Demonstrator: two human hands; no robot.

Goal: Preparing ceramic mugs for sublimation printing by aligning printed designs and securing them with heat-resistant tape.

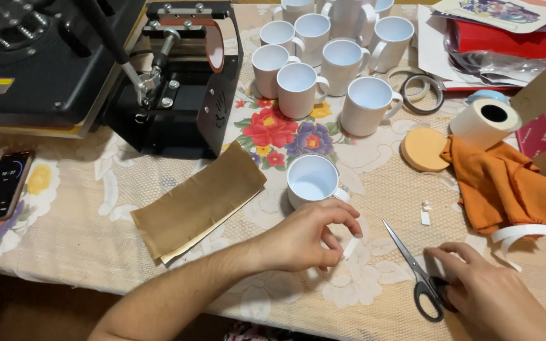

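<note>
**Tape Strip Pinched, Scissors Under the Other Hand**

Nearest the camera, the right hand (497, 293) lay on the table over the black handles of the scissors (412, 268), its fingers curled loosely about the loops; the blades were closed and pointed away up the table. Just beside it, the left hand (308, 240) pinched a short white tape strip (351, 246) between thumb and fingertips, the other fingers bent inward. Right behind that hand stood a single white mug (313, 180), upright on the flowered tablecloth (96, 215). A brown sheet (200, 199) lay to its left, an orange cloth (507, 186) to its right. Farther back stood a cluster of white mugs (333, 60), a black mug press (181, 82), and a tape roll (485, 120).
</note>
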